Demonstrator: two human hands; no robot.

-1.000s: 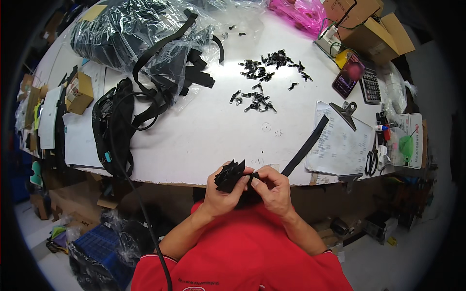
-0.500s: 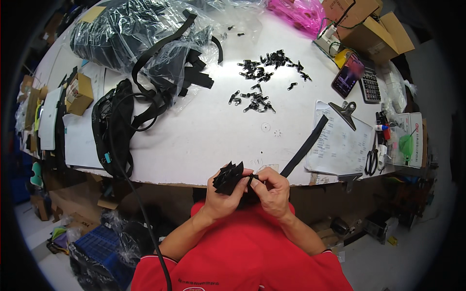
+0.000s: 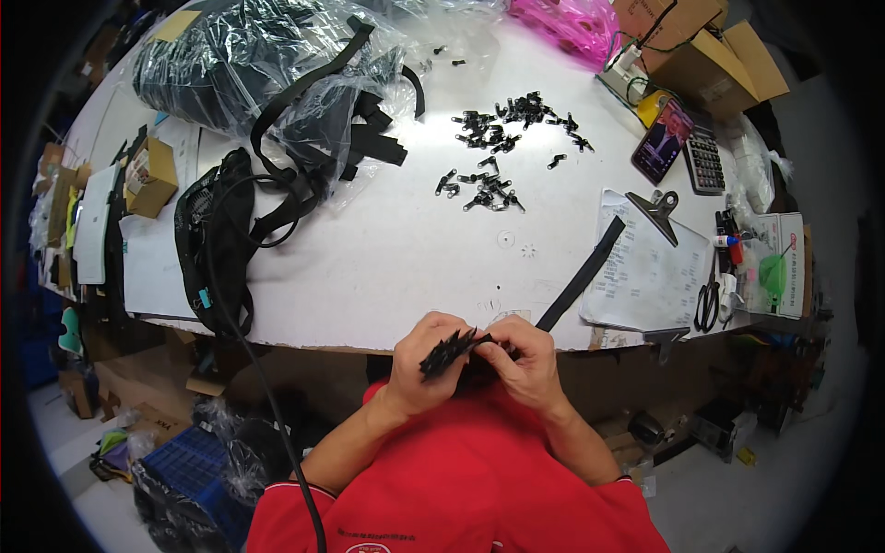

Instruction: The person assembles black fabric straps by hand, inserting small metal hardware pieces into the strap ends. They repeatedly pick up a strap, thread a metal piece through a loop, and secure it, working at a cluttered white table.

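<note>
Head view: a bundle of black strips (image 3: 446, 354) is gripped in the left hand (image 3: 415, 373), with the fingers curled around it, at the near edge of the tabletop (image 3: 387, 286). Its row of jagged ends is slanted from lower left to upper right, toward the right hand (image 3: 530, 364); the rest of its length is hidden by the palm. Between the hands, which are set almost touching, a black tip (image 3: 486, 339) is pinched by the thumb and fingers of the right hand; whether it belongs to the bundle cannot be told.

A longer black strip (image 3: 583, 275) is laid just beyond the right hand, the nearer of the two, with its long axis pointed away and to the right. Its far end is rested on the clipboard papers (image 3: 645, 281); its near end is concealed by the hand. Small black metal pieces (image 3: 525, 109) are scattered well apart, farther out.

Rows of print are carried by the papers, too small to be read. Lettering is also borne by the red shirt (image 3: 461, 470) and by a white box (image 3: 790, 235) at the right.
</note>
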